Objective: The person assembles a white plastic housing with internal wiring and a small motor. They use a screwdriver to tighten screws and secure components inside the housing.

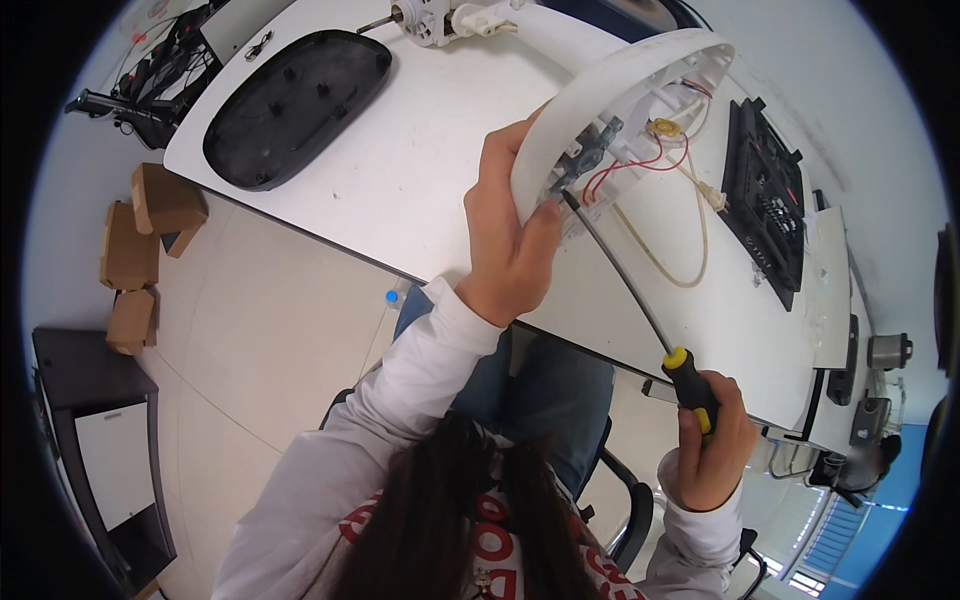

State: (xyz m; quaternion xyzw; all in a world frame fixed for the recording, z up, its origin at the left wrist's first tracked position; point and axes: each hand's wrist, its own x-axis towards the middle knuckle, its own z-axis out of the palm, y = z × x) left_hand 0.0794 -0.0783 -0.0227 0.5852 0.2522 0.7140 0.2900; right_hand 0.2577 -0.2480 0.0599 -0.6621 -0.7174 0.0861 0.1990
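Note:
My left hand [510, 220] grips the rim of a white rounded plastic housing [580, 95], tilted up over the table with its inside toward the right. Inside it show a dark switch-like part [590, 150], a small round yellow part [665, 127] and red wires [640, 163]. My right hand [715, 440] is closed around the black and yellow handle of a long screwdriver [630, 285]. The screwdriver's tip reaches the housing's lower inner edge, close to my left thumb; whether it sits on a screw is too small to tell. A pale cord [695, 275] loops below the housing.
On the white table [400, 190] lie a black oval cover [300, 105] at left and a white motor assembly [435, 22] at the far side. An open black tool case [768, 205] is at right. Cardboard boxes [130, 245] and a dark cabinet [105, 440] stand left.

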